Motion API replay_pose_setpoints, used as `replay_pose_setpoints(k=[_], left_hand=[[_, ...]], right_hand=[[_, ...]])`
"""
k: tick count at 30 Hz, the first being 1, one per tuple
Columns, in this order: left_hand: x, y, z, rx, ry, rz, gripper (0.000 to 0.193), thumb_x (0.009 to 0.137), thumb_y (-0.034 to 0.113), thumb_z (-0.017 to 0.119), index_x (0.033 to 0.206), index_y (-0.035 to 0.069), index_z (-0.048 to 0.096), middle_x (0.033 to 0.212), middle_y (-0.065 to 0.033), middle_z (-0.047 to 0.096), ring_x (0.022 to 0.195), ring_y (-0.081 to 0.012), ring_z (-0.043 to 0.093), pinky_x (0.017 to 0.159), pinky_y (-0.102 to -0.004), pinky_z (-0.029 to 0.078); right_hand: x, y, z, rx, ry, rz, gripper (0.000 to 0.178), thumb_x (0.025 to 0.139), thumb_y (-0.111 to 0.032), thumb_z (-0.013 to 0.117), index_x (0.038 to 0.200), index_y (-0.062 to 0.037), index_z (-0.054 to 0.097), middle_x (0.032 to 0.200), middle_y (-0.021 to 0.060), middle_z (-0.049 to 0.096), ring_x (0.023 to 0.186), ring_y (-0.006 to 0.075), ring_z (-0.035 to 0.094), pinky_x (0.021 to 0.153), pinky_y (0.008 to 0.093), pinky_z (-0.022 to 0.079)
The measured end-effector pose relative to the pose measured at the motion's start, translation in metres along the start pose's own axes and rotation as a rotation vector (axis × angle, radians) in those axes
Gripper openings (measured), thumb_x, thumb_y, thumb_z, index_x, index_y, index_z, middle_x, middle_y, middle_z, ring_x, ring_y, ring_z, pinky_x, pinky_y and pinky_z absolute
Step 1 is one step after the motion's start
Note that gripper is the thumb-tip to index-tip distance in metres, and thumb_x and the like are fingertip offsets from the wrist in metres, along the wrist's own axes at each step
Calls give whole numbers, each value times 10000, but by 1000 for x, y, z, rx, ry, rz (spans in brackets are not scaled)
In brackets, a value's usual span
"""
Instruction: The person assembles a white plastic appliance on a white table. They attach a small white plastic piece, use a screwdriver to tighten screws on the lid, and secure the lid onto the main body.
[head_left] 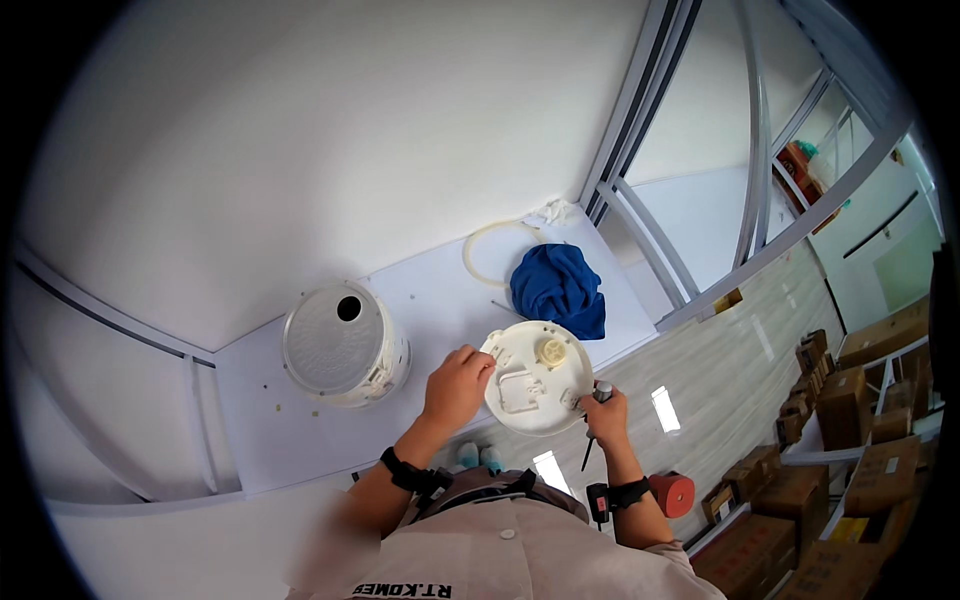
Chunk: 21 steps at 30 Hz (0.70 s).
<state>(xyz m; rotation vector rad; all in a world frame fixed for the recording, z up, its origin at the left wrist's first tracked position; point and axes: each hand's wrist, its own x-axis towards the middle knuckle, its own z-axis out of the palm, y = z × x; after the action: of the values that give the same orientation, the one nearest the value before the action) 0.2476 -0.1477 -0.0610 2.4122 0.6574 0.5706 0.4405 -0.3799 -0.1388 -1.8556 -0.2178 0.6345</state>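
Note:
A round, off-white plastic cover [535, 412] is in front of my body, over the table's near edge, with its moulded inner side up. It carries a round cream cap [551, 352] and a raised squarish frame [518, 391]. My left hand [458, 386] is closed, fingertips pinched together at the cover's left rim; whatever is between them is hidden. My right hand [607, 415] grips a screwdriver [603, 391] with a grey handle, its dark shaft pointing down toward me. That hand is also against the cover's right rim.
On the white table [440, 300] stands a white cylindrical housing [330, 350] with a dark round hole in its top. A blue cloth [556, 287], a pale ring [470, 255] and small loose bits lie there too. A red stool [671, 495] and cardboard boxes [845, 405] stand right.

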Motion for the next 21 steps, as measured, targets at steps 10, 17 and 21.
replay_pose_setpoints(k=[10, 17, 21], left_hand=[[1, 0, 14, 14, 26, 42, 92, 916, 129, 737, 998, 117, 775, 991, -45, 640, 933, -264, 662, 755, -400, 562], [-18, -6, -61, 6, 508, 97, 125, 854, 45, 761, 975, 72, 745, 943, -86, 624, 847, -286, 631, 713, -396, 526], [-40, -27, -101, 175, 700, 74, 123, 848, 20, 760, 962, 54, 731, 951, -107, 620, 876, -309, 611, 743, -405, 510]], right_hand=[[-10, -6, 12, 32, -75, -72, 363, 827, -51, 702, 1166, 79, 700, 759, 43, 672, 581, 103, 588, 523, 285, 465], [-16, -15, 11, 21, -52, -51, 362, 827, -46, 697, 1169, 73, 705, 779, 42, 682, 584, 107, 586, 526, 281, 467], [-16, -30, 21, 47, -95, -42, 367, 822, -48, 696, 1169, 71, 707, 809, 56, 700, 612, 114, 606, 546, 282, 487]])
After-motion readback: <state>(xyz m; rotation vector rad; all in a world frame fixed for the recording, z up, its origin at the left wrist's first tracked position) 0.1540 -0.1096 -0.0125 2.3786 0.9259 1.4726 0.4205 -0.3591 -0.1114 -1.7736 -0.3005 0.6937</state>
